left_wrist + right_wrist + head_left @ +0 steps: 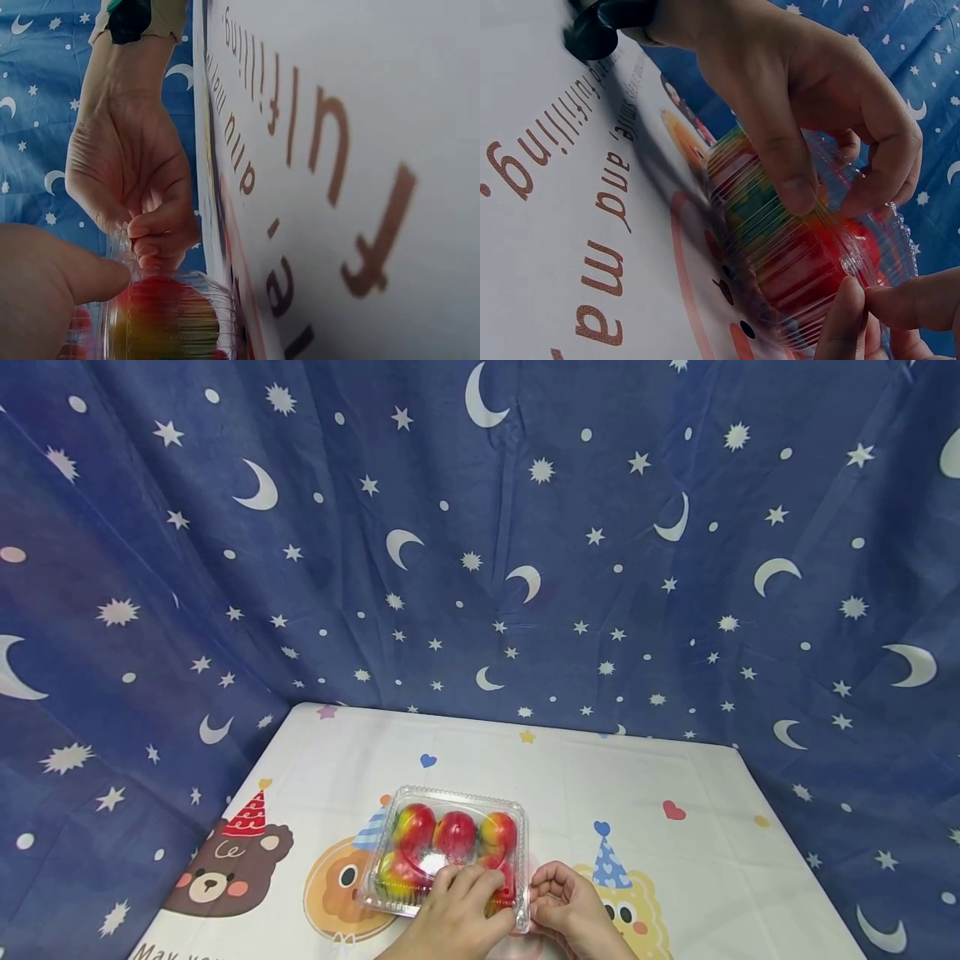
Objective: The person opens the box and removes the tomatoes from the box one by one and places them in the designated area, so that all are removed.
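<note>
A clear plastic clamshell box [462,793] holds several red and yellow-green fruits [455,835], perhaps mangoes, seen through its lid. My left hand [465,914] reaches over the box's front right part, its fingers bent on the lid. In the right wrist view, the thumb of that left hand [802,97] lies against the ribbed front wall. At the right-hand rim, near the front corner, my right hand [570,906] pinches the plastic edge between thumb and fingers. The lid lies over the fruits; whether its edge is fastened there cannot be told.
The box stands on a white tablecloth [720,877] printed with cartoon animals, hearts and brown lettering. Behind and beside the table hangs a dark blue curtain [450,593] with moons and stars. A dark band [129,21] sits on the right wrist.
</note>
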Tool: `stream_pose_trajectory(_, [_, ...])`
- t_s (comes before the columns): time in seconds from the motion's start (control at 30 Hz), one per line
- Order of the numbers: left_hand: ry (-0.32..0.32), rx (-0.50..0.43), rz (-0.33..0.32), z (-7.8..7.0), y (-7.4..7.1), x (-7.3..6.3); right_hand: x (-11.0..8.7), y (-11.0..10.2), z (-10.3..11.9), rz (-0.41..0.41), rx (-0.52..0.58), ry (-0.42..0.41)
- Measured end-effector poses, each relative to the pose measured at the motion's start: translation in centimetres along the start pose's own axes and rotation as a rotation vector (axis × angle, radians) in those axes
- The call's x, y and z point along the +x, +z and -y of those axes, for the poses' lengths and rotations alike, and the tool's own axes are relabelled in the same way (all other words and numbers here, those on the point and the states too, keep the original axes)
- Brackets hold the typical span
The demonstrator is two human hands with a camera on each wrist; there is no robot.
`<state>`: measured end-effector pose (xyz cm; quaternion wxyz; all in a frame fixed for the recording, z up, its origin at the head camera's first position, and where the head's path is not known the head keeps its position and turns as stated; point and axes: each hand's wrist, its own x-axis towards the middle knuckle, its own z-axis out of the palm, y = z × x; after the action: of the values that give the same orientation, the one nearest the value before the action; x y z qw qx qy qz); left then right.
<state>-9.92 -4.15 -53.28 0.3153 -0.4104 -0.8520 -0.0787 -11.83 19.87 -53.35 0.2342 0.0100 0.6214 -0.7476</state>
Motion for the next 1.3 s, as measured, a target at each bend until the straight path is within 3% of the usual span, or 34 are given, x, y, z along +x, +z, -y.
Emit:
stream_pose_trajectory(0.23, [0.001,0.048,-0.065,-0.3,0.6,0.3,0.0,-0.1,-0.1,0.002,-0.007,-0.005])
stream_pose_trajectory(0.43, [-0.022,0.026,-0.063,-0.5,0.5,0.3,0.1,-0.2,-0.2,0.006,-0.005,-0.004])
stream_pose_trajectory(0.87, [0.037,0.024,-0.161,-0.1,0.9,0.8,-0.3,-0.1,-0.1,0.043,-0.019,-0.002])
stream_pose_trajectory(1.3, [0.046,0.037,-0.198,-0.2,1.2,1.0,-0.3,-0.3,-0.3,0.082,0.013,0.007])
